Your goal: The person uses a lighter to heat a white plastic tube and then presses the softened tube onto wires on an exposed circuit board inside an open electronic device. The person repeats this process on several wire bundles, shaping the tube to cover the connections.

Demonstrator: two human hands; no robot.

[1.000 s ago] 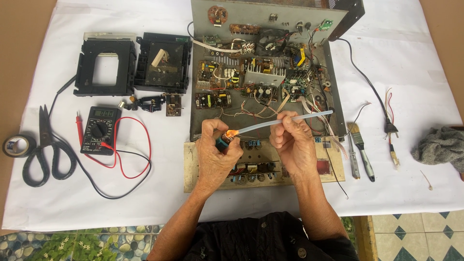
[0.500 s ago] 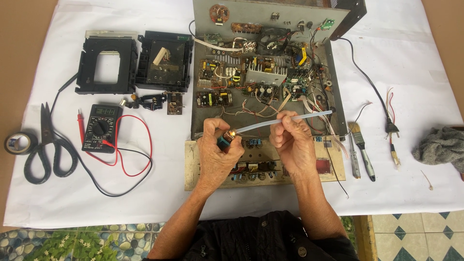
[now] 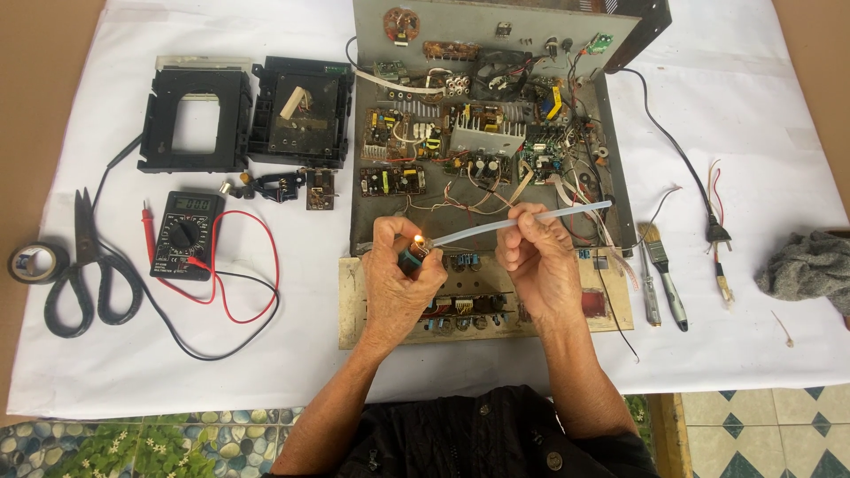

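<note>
Since a second ago little has shifted: both hands sit at centre frame as before, and the flame is again lit at the stick's tip after looking dimmer half a second back. My left hand (image 3: 400, 276) is closed around a small lighter (image 3: 410, 258), thumb on top, with a small orange flame (image 3: 419, 241) burning above it. My right hand (image 3: 534, 257) pinches a pale translucent stick (image 3: 522, 220), fingers and thumb shut on its middle; the stick runs from the flame up and right toward the open chassis (image 3: 487, 133). Its left end is at the flame, touching or just beside it.

Both hands hover over the front panel board (image 3: 482, 305) lying below the chassis on the white cloth (image 3: 292, 354) of the counter. At left lie a multimeter (image 3: 183, 235) with red and black leads, scissors (image 3: 84, 274) and a tape roll (image 3: 34, 263); at right a brush (image 3: 655, 243), a plug (image 3: 717, 232) and a grey rag (image 3: 806, 265).

As I judge it, the step in hand is heating the stick's end. Next calls for holding the tip steady in the flame, clear of the wiring just behind it, and keeping my right fingers well back from the heat.
</note>
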